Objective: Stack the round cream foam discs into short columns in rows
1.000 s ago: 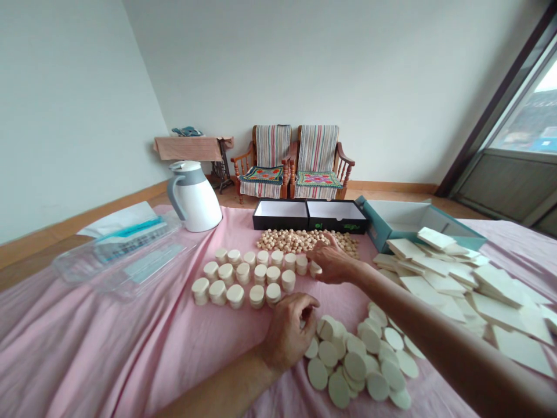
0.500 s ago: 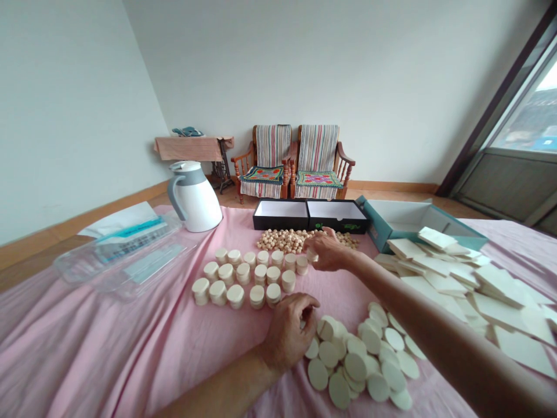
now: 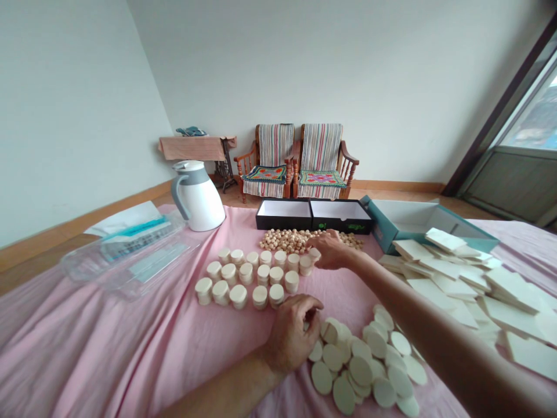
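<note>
Grip of the right hand pinches at least one pale round disc just beside the end stack, which could slip askew if the disc's edge catches it (the left hand curls near the loose disc pile, its hold hidden).

Item one: we recorded a left hand, bare, with a broad back and rounded knuckles; its finer lines were too small for us to read. Item two: we entered a left forearm, bare along the length we could see, broadening from the wrist to the lower edge of view. Item three: we noted a right hand, bare, compact in outline, its nails too small to make out. Item four: we listed a right forearm, bare, smooth-sided, slender at the wrist and wider toward the lower right.
</note>
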`<state>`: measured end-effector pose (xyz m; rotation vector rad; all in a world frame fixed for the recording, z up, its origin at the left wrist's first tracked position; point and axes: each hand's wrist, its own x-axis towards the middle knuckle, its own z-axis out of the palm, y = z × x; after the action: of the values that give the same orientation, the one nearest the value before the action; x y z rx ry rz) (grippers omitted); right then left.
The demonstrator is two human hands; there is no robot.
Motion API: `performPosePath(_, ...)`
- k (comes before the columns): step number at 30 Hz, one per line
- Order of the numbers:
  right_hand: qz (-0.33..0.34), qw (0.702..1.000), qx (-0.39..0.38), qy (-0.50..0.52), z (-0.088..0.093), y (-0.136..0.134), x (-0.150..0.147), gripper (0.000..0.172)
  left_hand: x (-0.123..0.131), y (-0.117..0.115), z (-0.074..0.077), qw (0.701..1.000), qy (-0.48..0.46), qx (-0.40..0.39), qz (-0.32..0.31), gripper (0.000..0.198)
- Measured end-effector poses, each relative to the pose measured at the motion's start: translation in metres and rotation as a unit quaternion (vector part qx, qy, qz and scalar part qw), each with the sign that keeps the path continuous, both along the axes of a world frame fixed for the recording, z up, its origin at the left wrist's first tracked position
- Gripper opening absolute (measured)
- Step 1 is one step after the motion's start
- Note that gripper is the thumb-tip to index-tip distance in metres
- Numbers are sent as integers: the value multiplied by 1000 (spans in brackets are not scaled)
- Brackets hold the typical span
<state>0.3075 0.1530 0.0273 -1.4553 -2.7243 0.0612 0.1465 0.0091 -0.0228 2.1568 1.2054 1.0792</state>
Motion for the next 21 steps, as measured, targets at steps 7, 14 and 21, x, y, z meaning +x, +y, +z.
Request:
performPosePath(7,-93,991,7,99,-10,-10,33,38,1,0,1,1000,3,7,-3,19)
performPosePath(14,-115,991,0,65,-24,-12,26,33,1,-1,3,1000,22,4,2,17)
performPosePath(21,-121,992,-17,31,-23,-10,18,22,1,0,2,1000,25,5,6,17)
